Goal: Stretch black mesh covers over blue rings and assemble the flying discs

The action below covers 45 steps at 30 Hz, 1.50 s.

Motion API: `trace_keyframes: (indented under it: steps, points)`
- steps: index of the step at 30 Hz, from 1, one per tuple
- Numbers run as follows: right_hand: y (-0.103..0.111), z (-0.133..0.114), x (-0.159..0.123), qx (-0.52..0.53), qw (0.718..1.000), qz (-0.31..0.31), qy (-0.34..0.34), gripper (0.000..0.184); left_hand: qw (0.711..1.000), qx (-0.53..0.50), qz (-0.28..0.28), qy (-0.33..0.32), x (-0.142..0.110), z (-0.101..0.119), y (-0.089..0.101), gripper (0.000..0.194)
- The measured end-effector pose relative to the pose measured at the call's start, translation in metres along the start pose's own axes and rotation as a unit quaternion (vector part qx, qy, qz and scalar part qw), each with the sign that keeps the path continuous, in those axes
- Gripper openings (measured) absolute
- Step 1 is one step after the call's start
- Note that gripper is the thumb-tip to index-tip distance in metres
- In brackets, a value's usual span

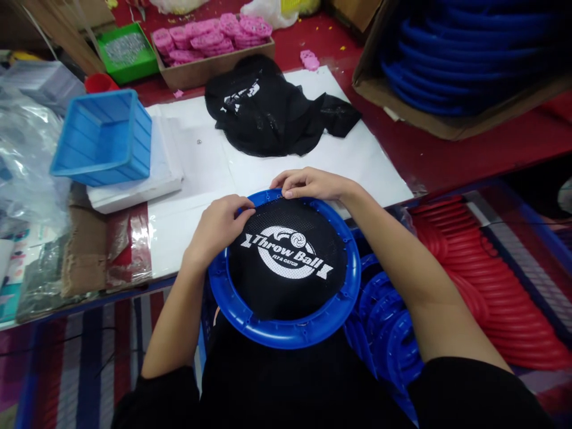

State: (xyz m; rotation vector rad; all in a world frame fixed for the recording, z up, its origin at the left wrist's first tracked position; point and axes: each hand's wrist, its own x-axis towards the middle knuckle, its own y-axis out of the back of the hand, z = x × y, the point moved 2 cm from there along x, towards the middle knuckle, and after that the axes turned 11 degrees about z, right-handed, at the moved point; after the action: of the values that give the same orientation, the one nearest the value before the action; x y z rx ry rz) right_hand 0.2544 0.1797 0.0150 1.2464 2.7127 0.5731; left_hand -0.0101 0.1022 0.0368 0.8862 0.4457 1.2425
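Observation:
A blue plastic ring (pixel 283 335) lies tilted against my lap and the table's front edge. Inside it sits a disc of black mesh fabric (pixel 290 301) with a white "Throw Ball" print. My left hand (pixel 223 225) grips the ring's upper left rim, thumb on the fabric side. At the top of the rim my right hand (pixel 310 183) pinches with thumb and fingers. A small dark bit shows by the right thumb, too small to name. Beyond the hands, more black printed fabric pieces (pixel 277 116) lie in a loose pile on white sheeting (pixel 196 173).
A blue bin (pixel 100 140) stands on a white block at the left. Behind are a green box (pixel 127 53) of small metal parts and a carton (pixel 214 67) of pink pieces. Blue rings fill a carton (pixel 465 122) at the right; red rings (pixel 496 286) and blue rings (pixel 388 316) lie below.

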Motion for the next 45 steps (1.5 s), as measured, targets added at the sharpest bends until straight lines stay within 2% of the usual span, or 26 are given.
trace_keyframes:
  steps: [4, 10, 18, 27, 33, 38, 41, 45]
  points:
    - [0.001, -0.002, 0.003, -0.019, 1.000, -0.006, 0.012, 0.030, 0.999, -0.036, 0.022, -0.004, -0.002, -0.006, -0.001, 0.017]
    - [-0.002, -0.003, 0.010, -0.050, 0.998, -0.006, 0.035, 0.025, 0.997, -0.074, 0.027, 0.015, -0.001, -0.009, 0.001, 0.017]
    - [-0.008, 0.002, 0.000, -0.018, 0.998, 0.045, 0.044, 0.021, 0.993, -0.101, 0.027, 0.057, 0.000, -0.016, -0.001, 0.016]
    - [-0.015, 0.014, 0.007, -0.023, 0.991, 0.090, 0.098, 0.023, 0.990, -0.106, 0.024, 0.089, 0.001, -0.014, -0.002, 0.021]
    - [-0.011, 0.017, 0.008, -0.001, 0.993, 0.064, 0.103, 0.021, 0.989, -0.107, 0.017, 0.102, 0.002, -0.014, 0.001, 0.022]
    - [-0.012, 0.011, 0.001, -0.065, 0.983, 0.076, 0.153, 0.017, 0.985, -0.127, 0.001, 0.116, 0.006, -0.017, 0.001, 0.024]
    - [-0.011, 0.010, -0.008, -0.115, 0.973, 0.089, 0.181, 0.023, 0.984, -0.133, -0.008, 0.116, 0.008, -0.019, 0.001, 0.023]
    - [-0.006, 0.012, -0.013, -0.178, 0.965, 0.049, 0.189, 0.032, 0.982, -0.149, -0.017, 0.118, 0.010, -0.020, 0.001, 0.024]
